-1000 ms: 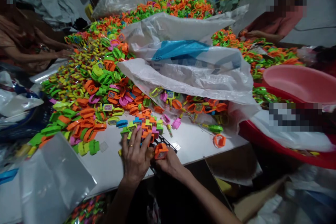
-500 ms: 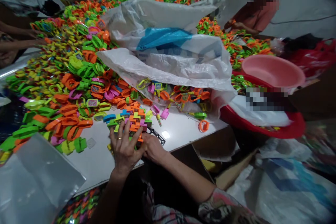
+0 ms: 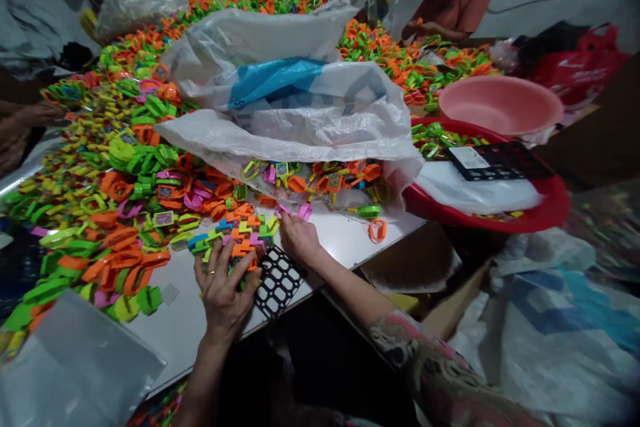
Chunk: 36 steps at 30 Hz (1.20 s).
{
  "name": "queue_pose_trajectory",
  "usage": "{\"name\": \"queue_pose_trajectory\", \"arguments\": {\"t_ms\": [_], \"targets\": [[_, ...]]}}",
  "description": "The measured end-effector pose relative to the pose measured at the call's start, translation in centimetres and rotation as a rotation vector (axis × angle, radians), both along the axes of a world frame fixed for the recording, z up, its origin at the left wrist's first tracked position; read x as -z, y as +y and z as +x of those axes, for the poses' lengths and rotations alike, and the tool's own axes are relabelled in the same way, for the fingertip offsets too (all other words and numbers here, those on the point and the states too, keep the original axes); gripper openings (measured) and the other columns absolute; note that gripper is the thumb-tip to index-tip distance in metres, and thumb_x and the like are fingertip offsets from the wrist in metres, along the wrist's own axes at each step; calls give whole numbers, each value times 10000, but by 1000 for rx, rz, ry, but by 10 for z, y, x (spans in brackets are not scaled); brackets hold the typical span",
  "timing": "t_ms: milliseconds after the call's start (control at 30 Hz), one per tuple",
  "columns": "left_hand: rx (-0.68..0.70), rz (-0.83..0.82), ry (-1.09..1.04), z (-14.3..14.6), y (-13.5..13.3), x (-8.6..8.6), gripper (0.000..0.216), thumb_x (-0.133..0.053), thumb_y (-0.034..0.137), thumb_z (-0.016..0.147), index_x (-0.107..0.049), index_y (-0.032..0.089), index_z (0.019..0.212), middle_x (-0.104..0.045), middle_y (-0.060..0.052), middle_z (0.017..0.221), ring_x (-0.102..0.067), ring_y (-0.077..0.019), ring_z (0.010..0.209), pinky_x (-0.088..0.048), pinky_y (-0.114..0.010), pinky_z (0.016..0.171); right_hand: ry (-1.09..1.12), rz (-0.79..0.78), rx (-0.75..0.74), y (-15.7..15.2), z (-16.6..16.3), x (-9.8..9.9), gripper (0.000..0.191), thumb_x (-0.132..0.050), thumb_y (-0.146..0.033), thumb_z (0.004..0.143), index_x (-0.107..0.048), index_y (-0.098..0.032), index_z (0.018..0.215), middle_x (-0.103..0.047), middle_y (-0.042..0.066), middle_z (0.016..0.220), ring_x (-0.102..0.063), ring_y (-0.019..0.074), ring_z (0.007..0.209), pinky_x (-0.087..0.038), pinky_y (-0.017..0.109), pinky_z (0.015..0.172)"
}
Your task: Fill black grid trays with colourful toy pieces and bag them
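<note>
The right hand (image 3: 300,237) reaches forward over the table (image 3: 187,320), its fingers drawn together at a pink toy watch (image 3: 283,211); I cannot tell whether they have closed on it. The left hand (image 3: 225,287) lies with fingers parted over a packed block of coloured watches (image 3: 245,230), touching them, with no separate piece seen in its hold. That block sits beside the bare cells of a black grid (image 3: 280,283), which reaches to the table's near edge. The step in hand looks like picking up one more watch; bringing it to the grid would call for a sure pinch and a steady left hand. Counted, there are two black grids, this one and a spare grid (image 3: 503,160) on the red basin (image 3: 557,203) past the table's right edge; one pink basin (image 3: 500,103); two pink watches near the right fingertips; and one lone orange watch (image 3: 377,231) by the right edge. The heaped watches (image 3: 125,247) towards the left edge are too many to count.
</note>
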<state>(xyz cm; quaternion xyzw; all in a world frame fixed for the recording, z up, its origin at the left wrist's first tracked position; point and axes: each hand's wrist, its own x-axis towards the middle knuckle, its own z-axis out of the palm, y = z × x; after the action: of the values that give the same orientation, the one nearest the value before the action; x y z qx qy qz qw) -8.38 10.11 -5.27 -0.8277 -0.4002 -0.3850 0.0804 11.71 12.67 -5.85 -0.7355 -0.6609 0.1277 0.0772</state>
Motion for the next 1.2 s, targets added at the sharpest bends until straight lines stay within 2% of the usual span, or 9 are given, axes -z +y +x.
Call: {"name": "queue_pose_trajectory", "arguments": {"t_ms": [100, 233, 333, 400, 467, 567, 733, 1000, 1200], "targets": [[10, -8, 6, -1, -2, 1, 216, -634, 295, 818, -673, 244, 1024, -570, -115, 1288, -469, -298, 1252, -249, -531, 1073, 191, 40, 75, -8, 10, 5, 435, -450, -186, 876, -382, -196, 1306, -655, 84, 940, -625, 201, 806, -447, 270, 669], [-9, -1, 2, -2, -5, 6, 211, -639, 294, 812, -666, 246, 1016, -552, -108, 1311, -445, -303, 1272, -231, -543, 1080, 793, 203, 145, -41, 16, 1, 613, -647, -277, 736, -384, -204, 1284, -610, -15, 838, -539, 117, 611, -406, 205, 560], [-14, -17, 6, -3, -6, 8, 214, -627, 297, 817, -661, 254, 1025, -527, -99, 1342, -430, -301, 1285, -221, -546, 1087, 1035, 187, 87, -63, -2, 6, 342, -674, -315, 689, -573, -185, 989, -558, -44, 699, -478, 97, 552, -384, 193, 518], [-13, -23, 19, -4, -6, 9, 224, -620, 301, 822, -657, 261, 1039, -508, -92, 1364, -421, -296, 1293, -212, -545, 1094, 1056, 111, 92, -69, -18, 14, 180, -678, -309, 670, -582, -175, 742, -534, -46, 607, -476, 104, 544, -390, 203, 526], [-7, -19, 33, -5, -6, 9, 230, -617, 302, 825, -654, 261, 1048, -500, -95, 1370, -416, -297, 1296, -208, -547, 1095, 1088, 81, 127, -68, -30, 23, 155, -647, -312, 697, -581, -172, 688, -558, -32, 601, -509, 118, 562, -412, 216, 546], [-5, -2, 40, -4, -5, 7, 236, -613, 304, 828, -653, 259, 1057, -505, -107, 1363, -413, -307, 1298, -222, -553, 1085, 1098, 108, 53, -62, -40, 29, 112, -589, -280, 740, -613, -172, 754, -614, -11, 682, -570, 142, 640, -447, 227, 599], [-39, 42, 42, 1, -9, 9, 244, -615, 301, 829, -649, 248, 1065, -530, -128, 1331, -431, -309, 1283, -247, -560, 1069, 693, 208, -168, -61, -43, 33, 158, -508, -193, 781, -604, -153, 900, -635, 62, 864, -588, 181, 752, -461, 269, 677], [-138, 84, 42, -8, -5, 11, 298, -654, 359, 795, -639, 219, 1057, -531, -147, 1331, -442, -320, 1274, -235, -554, 1076, 342, 75, -332, -35, -63, 25, 302, -494, -133, 771, -569, -144, 1063, -624, 122, 1021, -597, 231, 874, -479, 323, 738], [-95, 116, 86, -14, 2, 12, 313, -643, 355, 794, -633, 217, 1075, -533, -154, 1326, -462, -329, 1254, -260, -547, 1065, 554, 101, -434, -33, -9, 12, 317, -554, -144, 805, -564, -169, 1121, -652, 53, 968, -609, 161, 838, -472, 238, 733]]}}
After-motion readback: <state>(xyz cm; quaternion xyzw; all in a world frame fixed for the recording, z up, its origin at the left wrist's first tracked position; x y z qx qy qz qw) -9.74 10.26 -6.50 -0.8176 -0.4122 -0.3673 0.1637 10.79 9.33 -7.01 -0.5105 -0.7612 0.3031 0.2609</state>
